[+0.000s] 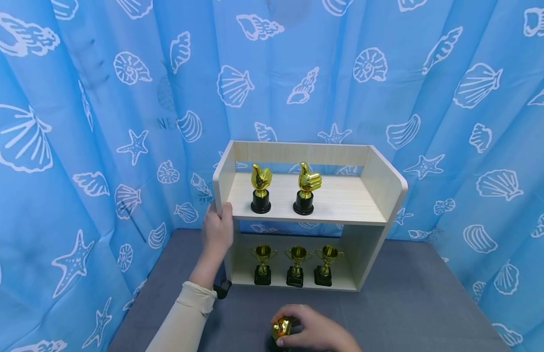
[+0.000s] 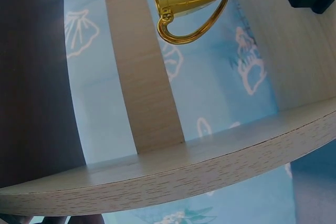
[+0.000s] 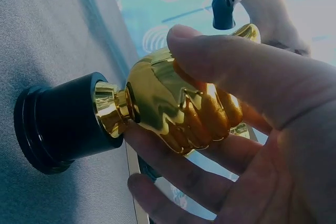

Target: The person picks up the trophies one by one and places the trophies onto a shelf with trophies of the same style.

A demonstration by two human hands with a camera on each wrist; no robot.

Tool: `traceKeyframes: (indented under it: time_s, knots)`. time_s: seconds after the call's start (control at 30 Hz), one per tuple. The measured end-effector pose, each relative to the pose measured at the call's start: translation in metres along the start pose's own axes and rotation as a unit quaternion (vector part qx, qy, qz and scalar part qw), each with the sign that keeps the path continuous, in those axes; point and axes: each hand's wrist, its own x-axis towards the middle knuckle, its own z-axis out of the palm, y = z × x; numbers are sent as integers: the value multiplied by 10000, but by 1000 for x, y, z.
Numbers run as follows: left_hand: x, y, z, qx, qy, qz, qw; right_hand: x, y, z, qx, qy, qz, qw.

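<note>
In the head view my left hand (image 1: pixel 218 229) grips the left side panel of a two-tier wooden shelf (image 1: pixel 309 219), thumb at its front edge. My right hand (image 1: pixel 316 328) holds a gold thumbs-up trophy (image 3: pixel 178 100) by its golden fist, thumb on one side and fingers curled round the other. The trophy's black base (image 3: pixel 65 121) is upright at the grey tabletop, in front of the shelf. Two similar thumbs-up trophies, one on the left (image 1: pixel 260 188) and one on the right (image 1: pixel 305 188), stand on the upper tier.
Three gold cup trophies stand in a row on the lower tier: left (image 1: pixel 262 264), middle (image 1: pixel 296 265) and right (image 1: pixel 326 265). Grey cloth (image 1: pixel 413 298) covers the table. A blue curtain (image 1: pixel 307 73) with white shell prints hangs behind and at both sides.
</note>
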Motion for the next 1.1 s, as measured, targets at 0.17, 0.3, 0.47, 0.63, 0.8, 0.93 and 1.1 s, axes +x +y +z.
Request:
traceKeyframes:
  time_s: [0.17, 0.3, 0.47, 0.63, 0.8, 0.93, 1.1]
  knots:
    - [-1, -1, 1, -22, -3, -7, 10000, 0, 3, 2, -166, -10, -114, 9998]
    - [-2, -1, 1, -54, -4, -13, 10000, 1, 3, 3, -211, 29, -188, 9996]
    - [-1, 0, 0, -41, 28, 25, 10000, 1, 2, 3, -98, 249, -246, 9993]
    - [2, 0, 1, -89, 112, 92, 9999, 0, -1, -1, -104, 673, -264, 9973]
    - [2, 0, 1, -161, 111, 79, 9998, 0, -6, -6, -568, 1435, -451, 9870]
    - [2, -1, 2, -186, 144, 100, 9997, -1, -12, -10, -854, 2094, -560, 9725]
    - [1, -1, 2, -162, 122, 99, 9997, -2, -17, -14, -899, 2640, -670, 9580]
